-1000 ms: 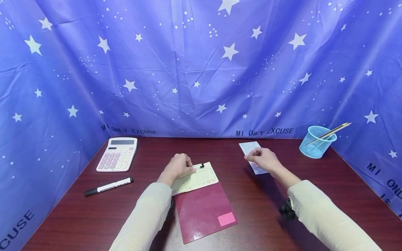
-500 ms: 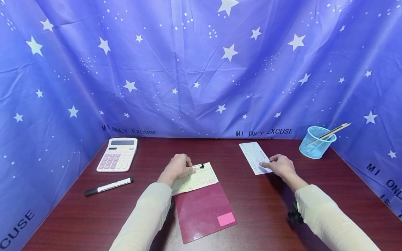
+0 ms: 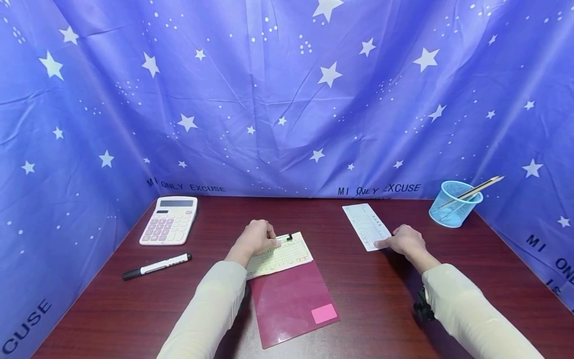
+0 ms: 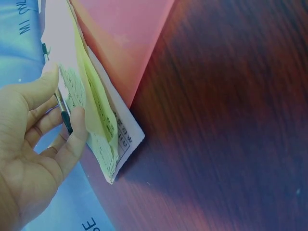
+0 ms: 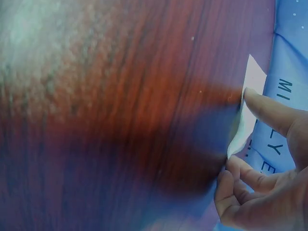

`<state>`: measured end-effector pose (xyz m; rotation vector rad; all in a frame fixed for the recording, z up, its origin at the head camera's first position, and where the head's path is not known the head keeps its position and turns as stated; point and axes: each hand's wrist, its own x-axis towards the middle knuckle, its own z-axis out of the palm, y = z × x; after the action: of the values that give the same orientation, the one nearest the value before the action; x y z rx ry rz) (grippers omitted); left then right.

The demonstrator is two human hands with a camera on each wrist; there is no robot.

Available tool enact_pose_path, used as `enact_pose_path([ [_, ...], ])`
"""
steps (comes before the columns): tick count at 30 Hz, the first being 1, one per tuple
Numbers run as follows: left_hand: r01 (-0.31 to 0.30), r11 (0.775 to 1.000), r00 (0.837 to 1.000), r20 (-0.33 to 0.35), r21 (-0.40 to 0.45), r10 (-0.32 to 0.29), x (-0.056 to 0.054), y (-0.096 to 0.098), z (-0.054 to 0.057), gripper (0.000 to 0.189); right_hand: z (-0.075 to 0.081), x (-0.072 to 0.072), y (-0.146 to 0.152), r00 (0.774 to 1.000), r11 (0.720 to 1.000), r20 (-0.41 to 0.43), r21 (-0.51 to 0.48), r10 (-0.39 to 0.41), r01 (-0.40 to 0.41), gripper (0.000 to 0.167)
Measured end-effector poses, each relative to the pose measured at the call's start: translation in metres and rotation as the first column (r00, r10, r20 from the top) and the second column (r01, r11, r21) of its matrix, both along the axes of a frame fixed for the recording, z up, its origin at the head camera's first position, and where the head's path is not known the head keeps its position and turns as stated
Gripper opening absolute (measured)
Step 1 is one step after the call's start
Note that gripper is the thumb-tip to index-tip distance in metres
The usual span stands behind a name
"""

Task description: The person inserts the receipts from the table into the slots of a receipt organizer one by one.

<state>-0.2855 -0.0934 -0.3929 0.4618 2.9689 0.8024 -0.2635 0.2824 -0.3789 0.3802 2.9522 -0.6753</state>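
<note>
My left hand grips the metal clip with black ends at the far edge of a maroon clipboard. Under the clip lie yellowish printed slips; in the left wrist view, their layers spread apart at one corner, with a white sheet beneath. To the right, my right hand holds the near end of a white printed slip between thumb and fingers. This slip looks slightly bent in the right wrist view. Most of the clip is hidden by the left hand.
A calculator lies at the back left, with a capped black-and-white marker in front of it. At the back right stands a blue mesh pen cup with pencils. A starry blue curtain encloses the table.
My right hand has slid from over the middle of the white slip to its near right end, uncovering the print. The left hand stays at the clip.
</note>
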Motion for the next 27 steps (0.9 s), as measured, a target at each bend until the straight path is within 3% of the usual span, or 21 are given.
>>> enact_pose_path([
  [8, 0.016, 1.0, 1.0, -0.018, 0.001, -0.016, -0.0009, -0.0005, -0.0009, 0.015, 0.0006, -0.0011, -0.0009, 0.999, 1.0, 0.034, 0.003, 0.021, -0.022, 0.038],
  [27, -0.018, 1.0, 1.0, -0.007, -0.011, 0.018, -0.001, 0.0014, -0.0005, 0.016, -0.0057, -0.0009, -0.0012, 0.998, 0.991, -0.057, -0.132, 0.027, -0.035, 0.041],
])
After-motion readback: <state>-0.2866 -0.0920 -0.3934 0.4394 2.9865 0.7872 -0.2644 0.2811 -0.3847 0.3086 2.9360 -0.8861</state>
